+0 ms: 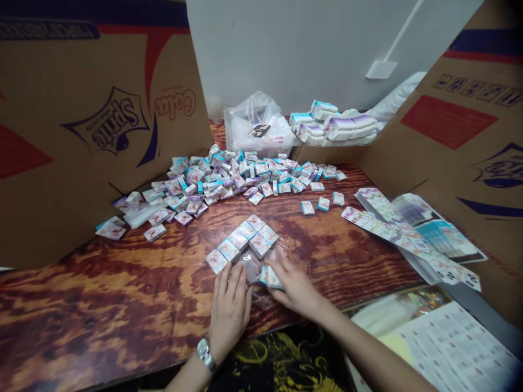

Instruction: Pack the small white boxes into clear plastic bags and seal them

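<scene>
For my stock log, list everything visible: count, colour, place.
Table: one, red-brown, centre
Wall: one, grey, back
Fixture: one, white, wall
Cartons: two, brown, either side
Piled boxes: many, mostly white, back
Separate boxes: three, mostly white, right
Grouped boxes: several, mostly white, front
Wrapped packs: several, mostly white, back right
Bundle: one, white, back right
Plastic bags: number unclear, transparent, back
Printed sheets: several, multicoloured, right
Fabric: one, black-yellow, bottom
Watch: one, silver, left wrist
Left hand: one, bare, front
Right hand: one, bare, front

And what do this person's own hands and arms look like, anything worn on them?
Both the left hand and right hand are ungloved. A silver-coloured watch circles the left wrist; the right wrist is bare. No sleeves show on either visible forearm.
</scene>
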A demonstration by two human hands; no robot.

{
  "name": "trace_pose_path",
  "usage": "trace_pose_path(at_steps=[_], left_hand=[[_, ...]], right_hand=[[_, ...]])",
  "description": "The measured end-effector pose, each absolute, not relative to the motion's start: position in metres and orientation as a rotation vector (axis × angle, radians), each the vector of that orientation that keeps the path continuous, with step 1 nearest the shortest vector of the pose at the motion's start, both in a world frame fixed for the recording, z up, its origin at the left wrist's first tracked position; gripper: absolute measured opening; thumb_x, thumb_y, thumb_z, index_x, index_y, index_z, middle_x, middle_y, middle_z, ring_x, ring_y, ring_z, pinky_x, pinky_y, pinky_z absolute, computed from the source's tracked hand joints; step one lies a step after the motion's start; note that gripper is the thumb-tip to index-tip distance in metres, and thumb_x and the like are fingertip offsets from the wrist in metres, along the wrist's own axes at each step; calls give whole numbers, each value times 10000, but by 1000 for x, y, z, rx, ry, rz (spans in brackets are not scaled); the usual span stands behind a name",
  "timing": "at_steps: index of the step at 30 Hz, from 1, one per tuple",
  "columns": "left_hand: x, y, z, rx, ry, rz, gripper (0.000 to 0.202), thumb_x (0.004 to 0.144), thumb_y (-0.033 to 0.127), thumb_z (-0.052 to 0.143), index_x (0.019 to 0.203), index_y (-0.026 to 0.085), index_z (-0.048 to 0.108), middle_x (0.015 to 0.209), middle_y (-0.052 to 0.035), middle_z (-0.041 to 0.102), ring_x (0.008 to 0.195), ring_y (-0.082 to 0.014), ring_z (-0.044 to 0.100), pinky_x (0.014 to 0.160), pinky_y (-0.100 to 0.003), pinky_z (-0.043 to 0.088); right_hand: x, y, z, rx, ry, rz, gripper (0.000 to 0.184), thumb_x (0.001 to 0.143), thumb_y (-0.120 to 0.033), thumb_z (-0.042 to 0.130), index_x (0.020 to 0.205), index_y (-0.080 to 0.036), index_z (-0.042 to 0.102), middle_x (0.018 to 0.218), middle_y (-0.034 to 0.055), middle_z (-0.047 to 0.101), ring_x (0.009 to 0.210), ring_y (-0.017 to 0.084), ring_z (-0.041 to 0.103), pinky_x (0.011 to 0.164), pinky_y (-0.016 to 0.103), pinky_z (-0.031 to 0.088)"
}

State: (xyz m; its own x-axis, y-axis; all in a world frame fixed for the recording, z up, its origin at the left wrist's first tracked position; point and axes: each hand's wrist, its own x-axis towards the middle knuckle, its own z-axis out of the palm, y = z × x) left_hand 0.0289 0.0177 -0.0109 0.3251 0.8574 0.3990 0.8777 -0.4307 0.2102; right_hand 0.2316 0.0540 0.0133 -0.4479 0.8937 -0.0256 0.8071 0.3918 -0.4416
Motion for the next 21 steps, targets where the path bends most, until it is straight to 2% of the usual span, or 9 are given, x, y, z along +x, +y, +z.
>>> trace_pose_path(at_steps=[4,8,11,14,17,21], left_hand=[[27,16,-13,-2552,-1641,-711,495,861,140,471,1347,114,379,1354,-135,480,1336,-328,288,1024,-530,354],[24,15,-13,-2574,-1644,-705,500,864,143,462,1354,112,371,1367,-141,464,1344,-333,269,1022,-539,353],[22,15,-13,-2592,-1649,-700,501,868,148,458,1360,120,368,1381,-133,450,1347,-332,263,1028,-536,348],[21,16,-13,-2598,-1644,-701,500,873,150,450,1365,125,364,1387,-129,444,1351,-328,253,1030,-533,347],[20,15,-14,-2595,-1639,-691,507,876,148,443,1373,124,352,1389,-129,442,1356,-322,242,1032,-535,343],[20,15,-15,-2596,-1625,-679,507,869,146,455,1366,109,361,1388,-132,442,1362,-319,225,1039,-531,337]], right_hand=[[183,56,-12,-1714,-2371,443,691,729,-192,645,1359,-159,363,1037,130,559,897,265,595,744,374,514],[188,47,-24,-1689,-2277,320,718,787,-294,627,1410,-192,284,1144,149,525,997,275,571,748,384,538],[208,33,-33,-1489,-2316,196,522,836,-272,578,1331,-237,417,1239,148,480,1096,264,529,821,375,525],[215,29,-44,-1340,-2321,113,349,881,-228,519,1229,-239,527,1199,134,514,1076,226,543,855,351,512],[207,35,-50,-1372,-2263,103,338,885,-238,520,1220,-204,542,1149,144,541,1047,224,558,849,349,519],[192,45,-50,-1442,-2206,98,391,894,-290,504,1270,-184,508,1186,167,503,1070,251,547,836,369,530]])
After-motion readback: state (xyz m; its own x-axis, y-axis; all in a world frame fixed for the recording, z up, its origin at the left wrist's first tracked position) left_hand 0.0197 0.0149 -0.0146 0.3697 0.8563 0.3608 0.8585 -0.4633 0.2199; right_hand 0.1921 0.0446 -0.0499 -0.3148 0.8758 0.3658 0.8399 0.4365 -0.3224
